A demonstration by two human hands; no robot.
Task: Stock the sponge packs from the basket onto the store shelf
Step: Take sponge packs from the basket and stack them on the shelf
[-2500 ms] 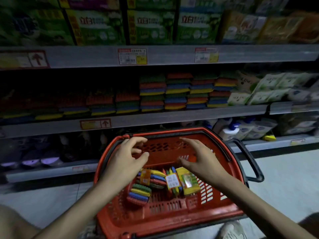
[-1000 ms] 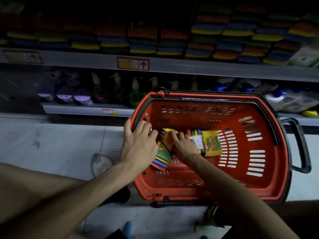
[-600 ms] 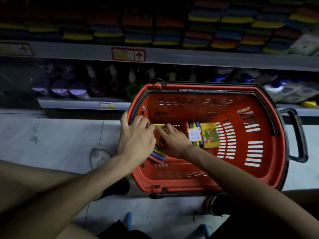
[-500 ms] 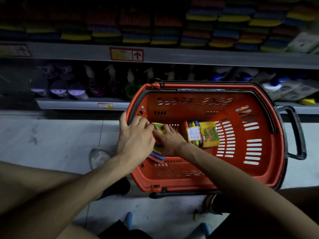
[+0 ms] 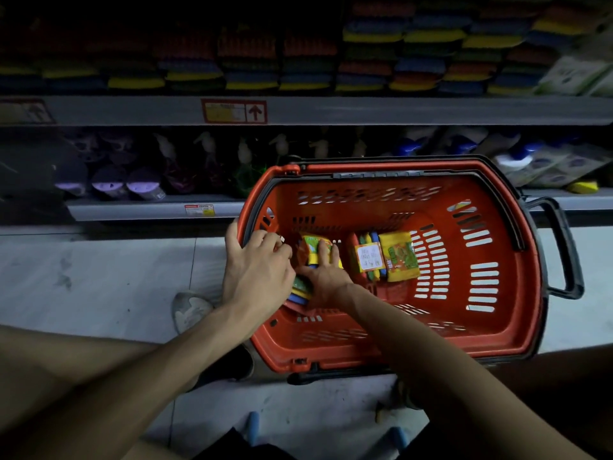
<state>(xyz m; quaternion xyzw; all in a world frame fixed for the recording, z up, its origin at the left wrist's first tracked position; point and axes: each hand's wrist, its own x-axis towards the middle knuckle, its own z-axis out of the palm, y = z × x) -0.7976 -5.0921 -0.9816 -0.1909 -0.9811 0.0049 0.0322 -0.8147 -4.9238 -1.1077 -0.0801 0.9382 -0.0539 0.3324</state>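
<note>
Looking down past my arms, I see one long grey metal store shelf (image 5: 365,109) well beyond both hands. Striped sponge packs (image 5: 371,61) lie flat on it in stacks of yellow, blue, green and red layers. It is too dark up there for me to count them.

Nearer, one red plastic shopping basket (image 5: 481,340) with slotted walls sits on the pale floor under my hands. Its black handle (image 5: 564,247) sticks out far to the right of my right hand.

My left hand (image 5: 255,277) grips the basket's left rim, thumb outside the wall and fingers bent over into it. Just to its right, and touching it, my right hand (image 5: 325,283) is low inside the basket. Its fingers are curled over an orange-wrapped sponge pack (image 5: 311,250) with a green and yellow card front, which lies on the basket floor by the left wall.

I count four packs in the basket. One is the pack I am holding. A second, half-hidden pack (image 5: 300,292) shows blue and yellow edges beneath the spot where my two hands meet. The other two stand on edge together just right of my right hand. One is a white-labelled pack (image 5: 366,260) showing red, green, yellow and blue sponge edges. Pressed against its far side is a yellow-carded pack (image 5: 398,257) with green print.
</note>
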